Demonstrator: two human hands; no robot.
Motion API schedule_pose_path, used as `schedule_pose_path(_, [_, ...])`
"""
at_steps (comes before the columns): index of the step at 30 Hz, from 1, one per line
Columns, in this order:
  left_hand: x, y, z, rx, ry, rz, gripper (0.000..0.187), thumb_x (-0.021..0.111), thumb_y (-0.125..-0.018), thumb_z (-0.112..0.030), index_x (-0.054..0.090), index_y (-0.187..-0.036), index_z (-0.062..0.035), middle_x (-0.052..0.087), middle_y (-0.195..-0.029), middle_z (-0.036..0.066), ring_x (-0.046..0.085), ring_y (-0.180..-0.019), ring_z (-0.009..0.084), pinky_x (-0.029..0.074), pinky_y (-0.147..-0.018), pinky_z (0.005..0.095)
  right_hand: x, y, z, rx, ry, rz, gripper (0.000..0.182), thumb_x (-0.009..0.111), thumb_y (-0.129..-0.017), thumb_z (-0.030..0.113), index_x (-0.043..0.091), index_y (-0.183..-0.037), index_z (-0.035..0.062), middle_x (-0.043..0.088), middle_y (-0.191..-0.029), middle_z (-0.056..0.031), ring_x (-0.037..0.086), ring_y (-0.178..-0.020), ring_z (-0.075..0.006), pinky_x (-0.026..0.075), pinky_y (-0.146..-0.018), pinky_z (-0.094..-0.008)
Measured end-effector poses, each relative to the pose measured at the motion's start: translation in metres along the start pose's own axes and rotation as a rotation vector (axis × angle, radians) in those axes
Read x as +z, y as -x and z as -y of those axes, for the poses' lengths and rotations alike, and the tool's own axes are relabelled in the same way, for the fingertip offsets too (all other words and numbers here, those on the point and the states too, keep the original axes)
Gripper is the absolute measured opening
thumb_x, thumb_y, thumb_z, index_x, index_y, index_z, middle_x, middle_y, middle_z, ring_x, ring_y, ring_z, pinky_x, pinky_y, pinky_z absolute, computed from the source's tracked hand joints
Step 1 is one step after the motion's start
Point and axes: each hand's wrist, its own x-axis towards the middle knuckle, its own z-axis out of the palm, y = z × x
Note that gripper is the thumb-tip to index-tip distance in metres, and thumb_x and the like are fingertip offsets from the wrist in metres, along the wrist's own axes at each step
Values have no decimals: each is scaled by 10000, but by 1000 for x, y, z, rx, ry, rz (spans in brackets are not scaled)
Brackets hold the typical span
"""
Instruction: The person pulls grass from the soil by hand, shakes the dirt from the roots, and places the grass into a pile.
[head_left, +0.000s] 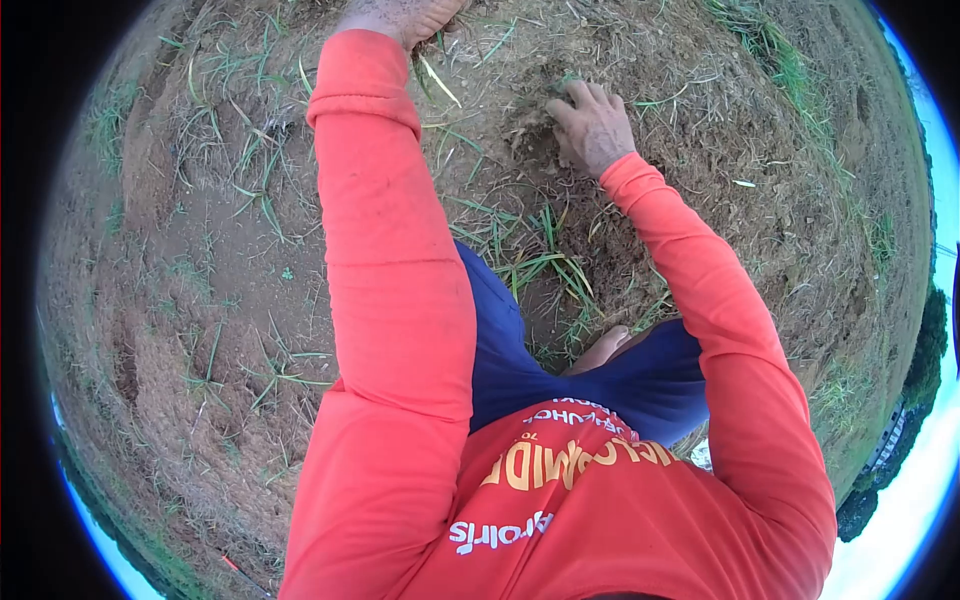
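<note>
My left hand is at the top edge of the head view, cut off by the frame, low over the soil beside some grass blades. Its fingers hardly show. My right hand is at the dug-up soil, knuckles up, with the fingers bent down toward the ground. A bit of green shows at its fingertips, but what they close on is hidden. Between my knees stands a grass tuft with long thin blades.
A bare foot shows below my blue trousers. Sparse weeds and dry stalks cover the brown ground on the left. A thicker grass strip runs along the upper right. A thin red object lies at lower left.
</note>
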Motion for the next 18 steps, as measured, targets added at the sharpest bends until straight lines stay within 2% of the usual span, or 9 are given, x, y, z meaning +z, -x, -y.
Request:
schedule_pose_path(1, [-4,4,-1,-32,23,14,581,636,-927,-558,746,-976,10,727,-863,180,667,-847,269,494,-765,438,-6,-2,-21,117,-13,-58,246,692,-826,159,701,-1071,188,617,-1207,-65,587,-1151,-302,499,-907,-470])
schedule_pose_path(2, [-8,5,-5,-54,49,29,575,637,-927,-557,745,-970,7,725,-856,179,665,-842,270,492,-766,439,-1,-1,-51,193,-82,-157,275,685,-815,126,709,-1081,192,620,-1190,-58,597,-1105,-320,523,-884,-467])
schedule_pose_path(3, [-11,6,-12,-74,78,50,570,637,-926,-555,744,-963,4,722,-849,178,663,-836,271,491,-766,440,-19,0,-62,232,-13,-258,328,667,-803,80,710,-1112,180,620,-1203,-73,600,-1109,-348,534,-896,-476])
schedule_pose_path(6, [-15,7,-32,-159,13,85,554,638,-925,-546,740,-942,-2,716,-846,189,659,-832,287,492,-774,443,-45,-3,-52,314,85,-428,342,668,-803,62,708,-1130,149,619,-1217,-86,601,-1114,-377,539,-913,-491])
schedule_pose_path(7, [-10,4,-28,-104,-2,63,556,636,-925,-546,741,-944,0,717,-841,190,662,-829,295,494,-771,445,-34,1,-44,273,-121,-333,327,666,-810,52,702,-1130,110,621,-1216,-101,596,-1130,-390,537,-931,-500])
schedule_pose_path(9, [2,-3,-17,4,-29,17,560,633,-925,-546,743,-947,2,717,-830,192,669,-823,312,497,-767,449,-17,6,-12,114,-345,-110,302,665,-828,76,706,-1127,97,625,-1202,-112,593,-1130,-393,536,-937,-502])
schedule_pose_path(12, [1,3,-26,-31,-52,30,561,628,-926,-541,745,-961,7,727,-847,207,689,-852,332,502,-776,454,15,-2,22,193,-370,95,270,670,-850,126,722,-1115,105,628,-1181,-126,596,-1135,-384,528,-956,-488])
schedule_pose_path(15, [-6,0,-23,-48,-132,59,562,622,-926,-535,748,-974,11,734,-877,225,703,-888,344,506,-792,455,23,-6,33,248,-355,122,238,677,-881,188,737,-1101,122,633,-1159,-132,601,-1119,-376,517,-978,-469])
schedule_pose_path(18, [-8,3,-22,-66,-44,63,558,622,-922,-527,748,-969,14,733,-885,231,706,-897,341,509,-802,456,21,-3,36,277,-380,71,208,676,-902,204,748,-1085,137,642,-1089,-135,604,-1100,-364,513,-976,-458])
